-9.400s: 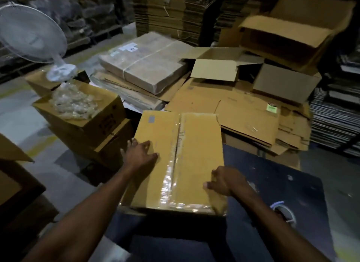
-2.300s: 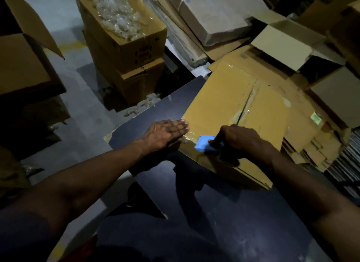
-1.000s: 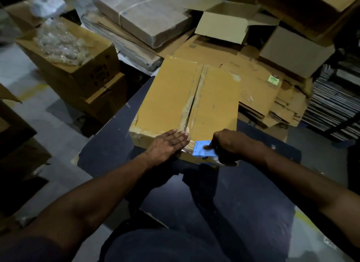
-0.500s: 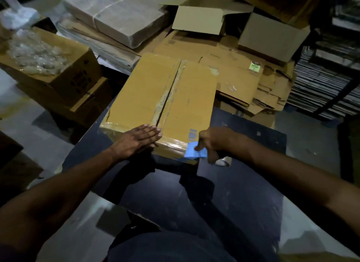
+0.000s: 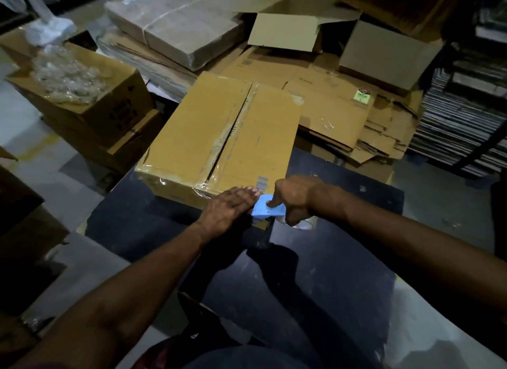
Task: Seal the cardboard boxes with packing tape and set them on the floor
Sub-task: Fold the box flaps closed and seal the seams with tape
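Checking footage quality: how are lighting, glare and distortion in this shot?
Head view: dim overall, the forearms cast heavy shadows on the dark table; clear tape glints along the cardboard box near edge; wide-angle lens bends the edges; picture slightly soft.

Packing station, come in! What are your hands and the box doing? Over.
Left hand flat on box near edge. Right hand has its grip on blue tape dispenser. Nothing in the way. Over.

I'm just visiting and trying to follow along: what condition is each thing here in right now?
Box on the table: flaps closed, clear tape along the near edge.
Tape dispenser: gripped, at the box's near right corner.
Left hand: flat, fingers straight, pressing the near edge.
Right hand: curled round the dispenser.
Box behind: flaps open.
Box at left: open, clear plastic on top.
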